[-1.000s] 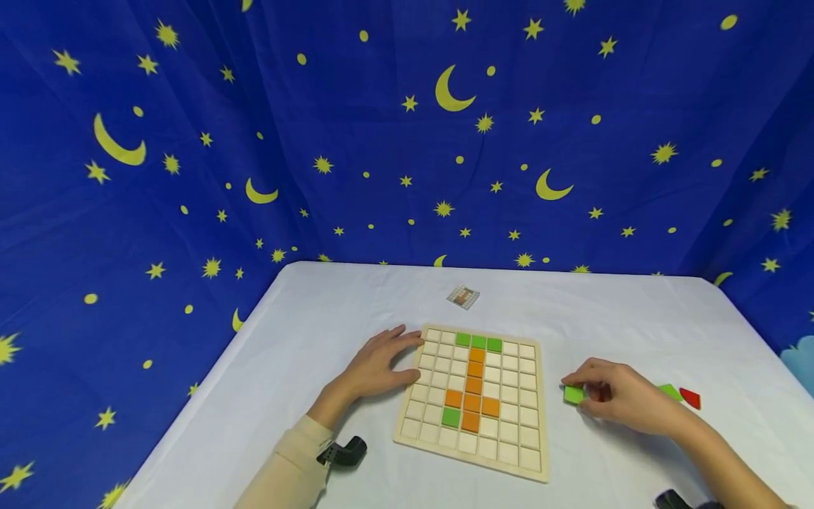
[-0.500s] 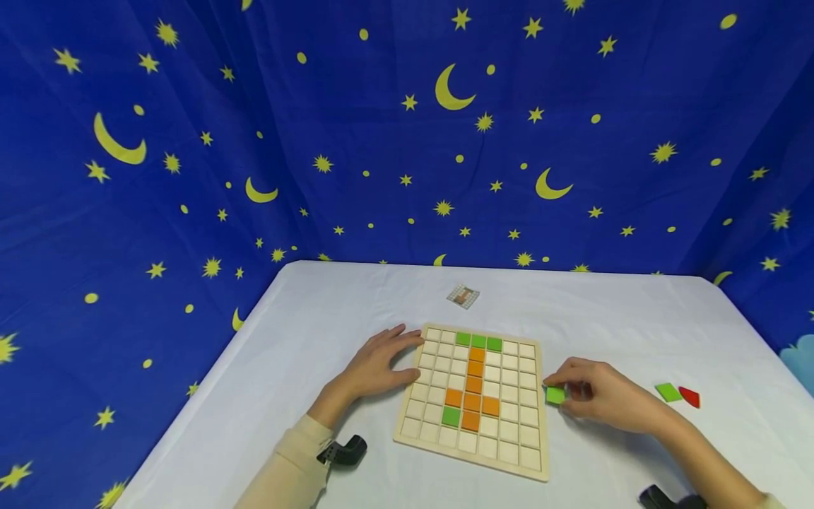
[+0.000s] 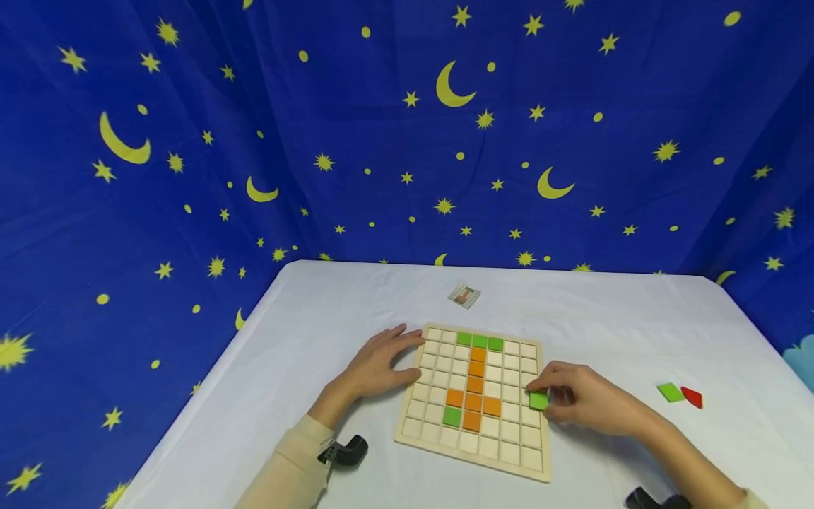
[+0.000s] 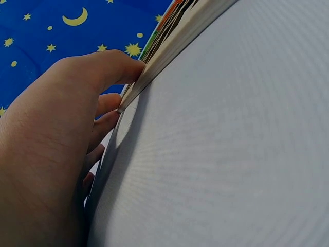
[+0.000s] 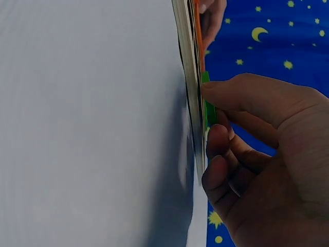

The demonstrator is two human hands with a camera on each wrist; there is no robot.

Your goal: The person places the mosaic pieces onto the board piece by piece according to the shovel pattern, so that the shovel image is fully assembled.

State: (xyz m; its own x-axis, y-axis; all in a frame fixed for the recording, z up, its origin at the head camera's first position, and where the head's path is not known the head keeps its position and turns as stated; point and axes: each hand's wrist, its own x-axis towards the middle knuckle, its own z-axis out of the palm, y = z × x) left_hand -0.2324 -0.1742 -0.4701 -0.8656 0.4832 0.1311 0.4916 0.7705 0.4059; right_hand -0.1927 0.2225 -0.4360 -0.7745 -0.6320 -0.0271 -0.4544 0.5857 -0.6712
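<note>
My right hand [image 3: 585, 399] pinches a green square tile [image 3: 538, 401] between thumb and fingers, over the right edge of the wooden grid board [image 3: 477, 461]. In the right wrist view the green tile [image 5: 211, 114] shows just past the board's side. Fingers spread, my left hand [image 3: 378, 364] rests with its thumb and fingertips at the board's left edge. The left wrist view shows the thumb [image 4: 134, 69] touching that edge. Orange tiles [image 3: 473, 385] form a column with a crossbar on the board. Green tiles [image 3: 480, 342] lie along its top row, and another green tile [image 3: 452, 417] sits lower left.
A loose green tile [image 3: 670, 392] and a red piece [image 3: 692, 397] with a curved edge lie right of my right hand. A small card with a grid pattern [image 3: 464, 295] lies behind the board. Blue starry cloth [image 3: 381, 141] hangs behind the white table [image 3: 318, 297].
My right hand has moved left with the green tile, from the tablecloth to over the board's right edge. The loose green tile is now uncovered. My left hand has stayed in place.
</note>
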